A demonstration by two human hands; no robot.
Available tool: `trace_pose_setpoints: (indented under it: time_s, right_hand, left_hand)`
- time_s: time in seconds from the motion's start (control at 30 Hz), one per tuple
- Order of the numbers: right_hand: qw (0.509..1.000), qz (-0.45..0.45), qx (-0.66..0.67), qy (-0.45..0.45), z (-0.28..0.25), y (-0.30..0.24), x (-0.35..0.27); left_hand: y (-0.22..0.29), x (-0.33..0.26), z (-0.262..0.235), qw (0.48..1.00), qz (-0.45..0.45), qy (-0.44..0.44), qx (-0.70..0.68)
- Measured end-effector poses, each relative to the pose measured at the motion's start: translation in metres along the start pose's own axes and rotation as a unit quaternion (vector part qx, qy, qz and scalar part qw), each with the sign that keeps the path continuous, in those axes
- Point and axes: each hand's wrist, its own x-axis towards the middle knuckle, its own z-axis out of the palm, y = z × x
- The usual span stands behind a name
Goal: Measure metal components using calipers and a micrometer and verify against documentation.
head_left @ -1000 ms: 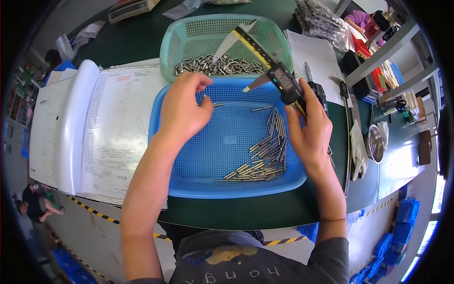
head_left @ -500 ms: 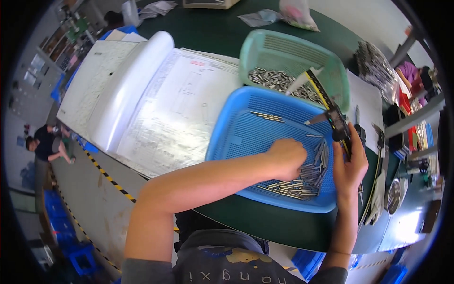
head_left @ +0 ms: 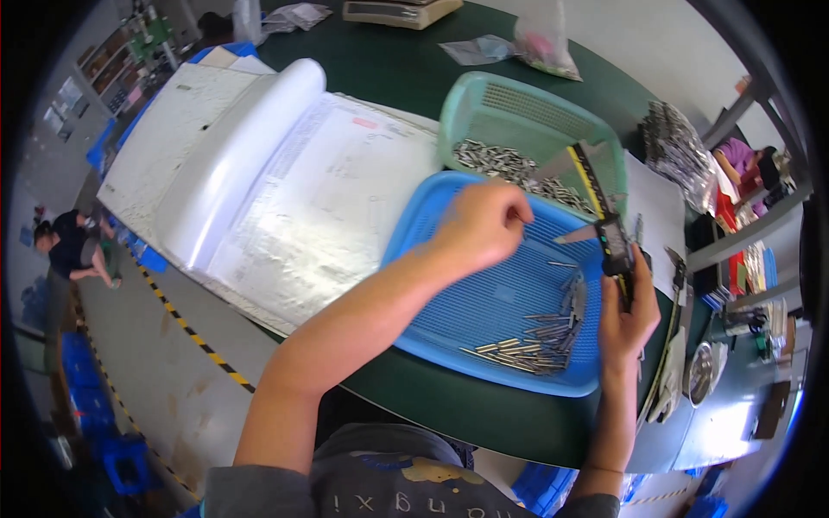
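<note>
My right hand (head_left: 629,315) is wrapped round the handle end of a digital caliper (head_left: 614,243), its jaws pointing left above the baskets. My left hand (head_left: 484,223) hovers over the far side of a blue plastic basket (head_left: 492,374), fingers curled together. Whatever those fingers hold, if anything, is hidden. Slim metal pins (head_left: 528,352) lie loosely along the near and right sides of the blue basket. Behind it stands a green basket (head_left: 473,97) with a heap of short metal pins (head_left: 496,162), partly covered by the caliper.
An open binder of plastic-sleeved drawings (head_left: 302,207) lies left of the baskets on the green table (head_left: 380,60). To the right are pliers (head_left: 676,268), a glove (head_left: 669,393) and a metal bowl (head_left: 701,373). Bags (head_left: 546,43) sit at the back; another person (head_left: 741,160) is far right.
My left hand has risen from the pins at the blue basket's right side and moved left and away, over its far side. The caliper stays in my right hand, its jaws apart.
</note>
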Motion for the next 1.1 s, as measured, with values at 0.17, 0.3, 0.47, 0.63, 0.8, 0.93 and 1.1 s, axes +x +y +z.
trace_pose_setpoints:
  time_s: [0.17, 0.3, 0.47, 0.63, 0.8, 0.93, 1.1]
  right_hand:
    - [1.0, -0.015, 0.014, 0.001, 0.001, -0.001, 0.001]
    - [1.0, -0.022, -0.002, -0.012, 0.001, -0.003, 0.002]
    - [0.999, -0.036, -0.009, -0.017, 0.001, -0.005, 0.004]
    - [0.998, 0.016, 0.028, -0.052, -0.002, -0.007, 0.001]
    - [0.999, -0.016, 0.032, -0.017, 0.003, -0.005, 0.003]
    - [1.0, 0.009, 0.006, -0.013, 0.001, -0.007, 0.001]
    - [1.0, 0.011, -0.015, -0.007, 0.001, -0.006, 0.001]
  left_hand:
    - [0.006, 0.006, -0.019, 0.965, -0.111, -0.028, -0.235]
    - [0.015, 0.006, -0.027, 0.933, -0.163, -0.066, -0.315]
    - [0.015, 0.007, -0.034, 0.916, -0.181, -0.066, -0.352]
    - [0.011, 0.008, -0.043, 0.91, -0.224, -0.106, -0.331]
    - [0.011, 0.009, -0.045, 0.908, -0.225, -0.108, -0.337]
    - [0.012, 0.008, -0.045, 0.907, -0.226, -0.116, -0.337]
    - [0.014, 0.008, -0.042, 0.904, -0.222, -0.117, -0.345]
